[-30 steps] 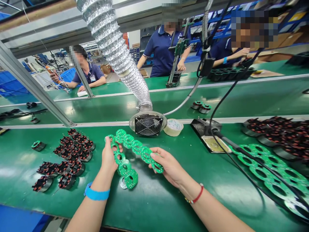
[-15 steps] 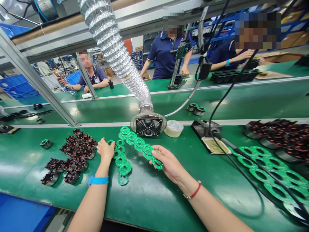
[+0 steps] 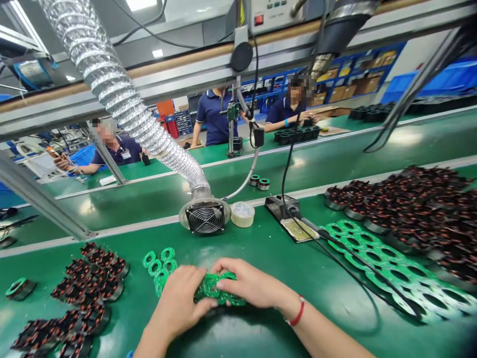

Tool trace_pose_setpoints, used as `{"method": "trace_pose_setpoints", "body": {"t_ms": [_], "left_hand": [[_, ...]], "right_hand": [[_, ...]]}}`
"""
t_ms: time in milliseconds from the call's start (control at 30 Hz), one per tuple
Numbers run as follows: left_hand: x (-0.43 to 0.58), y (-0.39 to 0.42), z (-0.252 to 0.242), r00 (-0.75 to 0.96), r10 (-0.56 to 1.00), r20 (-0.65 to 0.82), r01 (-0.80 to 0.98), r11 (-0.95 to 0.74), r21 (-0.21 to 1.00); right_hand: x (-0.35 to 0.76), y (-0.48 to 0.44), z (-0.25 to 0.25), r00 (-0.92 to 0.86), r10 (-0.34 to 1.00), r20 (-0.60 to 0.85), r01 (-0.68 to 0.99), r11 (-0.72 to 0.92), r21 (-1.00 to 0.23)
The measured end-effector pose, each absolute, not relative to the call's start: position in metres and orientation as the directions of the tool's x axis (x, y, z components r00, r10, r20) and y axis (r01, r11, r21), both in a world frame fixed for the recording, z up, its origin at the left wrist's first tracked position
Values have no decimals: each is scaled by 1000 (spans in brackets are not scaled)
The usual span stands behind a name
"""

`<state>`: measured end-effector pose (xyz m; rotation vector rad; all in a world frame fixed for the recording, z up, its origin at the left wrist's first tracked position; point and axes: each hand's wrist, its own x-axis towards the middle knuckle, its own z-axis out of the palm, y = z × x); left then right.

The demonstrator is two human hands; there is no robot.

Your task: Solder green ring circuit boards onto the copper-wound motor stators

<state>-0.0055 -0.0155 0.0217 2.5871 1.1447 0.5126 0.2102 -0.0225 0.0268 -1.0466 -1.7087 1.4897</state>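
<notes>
Both hands meet low in the middle of the head view around a bunch of green ring-shaped circuit boards (image 3: 210, 287). My right hand (image 3: 251, 286) grips their right end, thumb on top and fingers behind. My left hand (image 3: 182, 298) closes on the left end, its thumb along the near side; its fingertips are partly hidden. Just beyond my left hand, more green ring boards (image 3: 154, 267) lie on the green bench, some overlapping. To the left is a group of motor stators (image 3: 95, 273) with dark tops and copper windings.
A fume-extractor fan (image 3: 205, 219) on a silver duct stands behind my hands, beside a tape roll (image 3: 242, 215). A soldering iron stand (image 3: 286, 214) and cable are to the right. Green board panels (image 3: 372, 253) and many stators (image 3: 410, 214) fill the right side. Co-workers sit opposite.
My left hand has moved right, from the loose boards to the boards in my right hand. The row held by my right hand is now bunched between both hands. The view has turned right.
</notes>
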Motion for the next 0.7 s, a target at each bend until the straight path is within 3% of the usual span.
{"method": "trace_pose_setpoints", "body": {"t_ms": [133,367,433,567,700], "left_hand": [[7,-26,35,581,805,-118,740,-463,487],[16,-25,11,368,920,-132,785,-231,575],[13,-24,2,423,893,-153,711,-222,667],[12,-24,3,676,705,-214,361,-62,931],[29,-29,9,784,524,-333,319,120,940]], "right_hand": [[225,-23,40,-512,851,-115,297,49,-954],[206,-23,34,-119,985,125,389,162,-907],[202,-27,33,-149,974,172,428,220,-877],[206,-38,40,-264,922,282,401,371,-838],[209,-46,42,-266,876,401,361,477,-801]]}}
